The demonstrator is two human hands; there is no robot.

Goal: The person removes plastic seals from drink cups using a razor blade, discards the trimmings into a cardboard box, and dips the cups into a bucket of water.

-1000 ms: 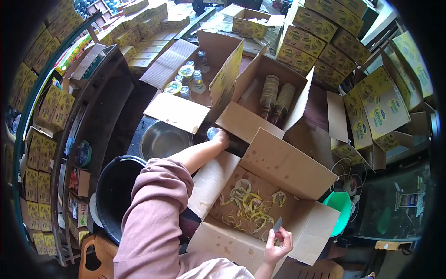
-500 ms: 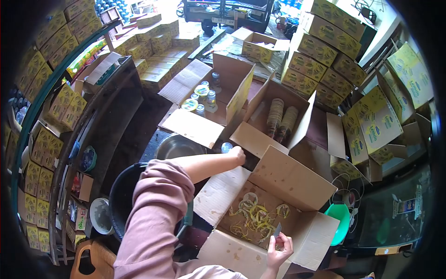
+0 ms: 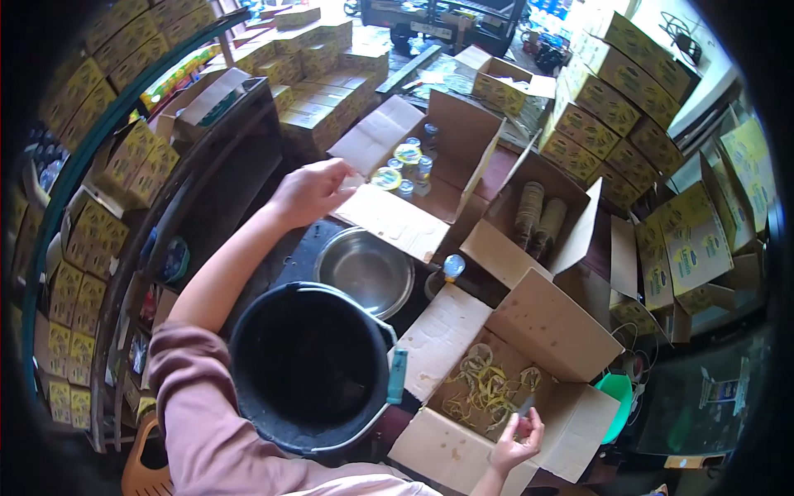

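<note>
My left hand (image 3: 310, 194) reaches out beside the flap of a cardboard box (image 3: 389, 217), its fingers apart and nothing visible in them. Several clear bottles (image 3: 405, 190) and round yellow-labelled lids or cups (image 3: 386, 178) stand in that box. Pinched in my right hand (image 3: 517, 446) is a small grey blade (image 3: 528, 403), over the near edge of an open carton (image 3: 442, 446). Yellow strips and rings (image 3: 488, 388) lie loose on this carton's bottom. A small clear bottle (image 3: 453, 266) with a yellowish neck stands near the carton's far left corner, apart from both hands.
A black bucket (image 3: 310, 364) and a metal basin (image 3: 364, 269) stand left of the carton. Another box (image 3: 496, 248) holds stacked cups or lids (image 3: 529, 207). A green plastic bowl (image 3: 614, 405) sits at right. Printed cartons (image 3: 322, 107) are piled all around.
My left hand has moved left and away from the small bottle to the far box's flap. My right hand keeps the blade over the carton. The view has shifted, showing more of the bucket.
</note>
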